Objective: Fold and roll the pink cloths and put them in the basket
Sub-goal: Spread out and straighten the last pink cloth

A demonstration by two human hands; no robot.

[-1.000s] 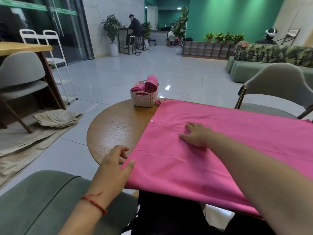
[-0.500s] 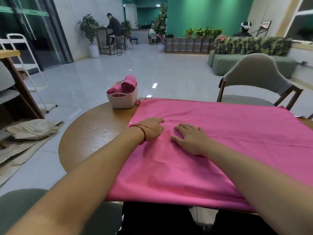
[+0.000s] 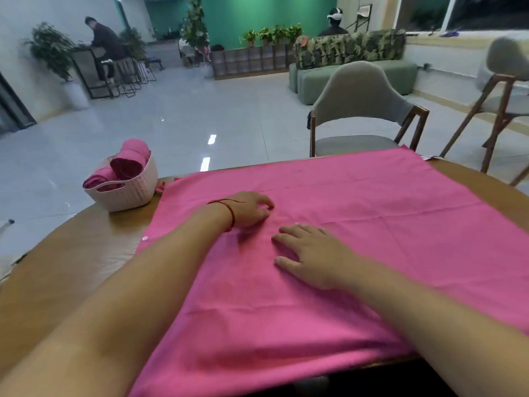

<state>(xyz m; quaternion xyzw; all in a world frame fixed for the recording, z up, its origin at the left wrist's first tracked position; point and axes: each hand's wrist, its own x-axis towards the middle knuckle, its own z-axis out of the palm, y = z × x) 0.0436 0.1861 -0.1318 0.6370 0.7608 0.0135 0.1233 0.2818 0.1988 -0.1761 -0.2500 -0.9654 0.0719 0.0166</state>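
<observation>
- Bare desk (image 3: 71, 267) wood runs down the left side, btwn the pink cloth (image 3: 372, 202) edge & the desk rim: an open lane for a hand toward the basket (image 3: 134, 193).
- Basket stands at far-left desk edge, just beside the cloth's far-left corner; rolled cloths (image 3: 128, 164) fill it, some rising above the rim.
- Cloth lies flat over centre & right of desk, a low surface to pass over.
- Left hand (image 3: 249, 209) & right hand (image 3: 312, 253) lie on it mid-desk, narrow gap btwn them; forearms cross the near half.
- Chair (image 3: 360, 93) stands behind the far edge, 2nd chair (image 3: 503, 81) at far right.
</observation>
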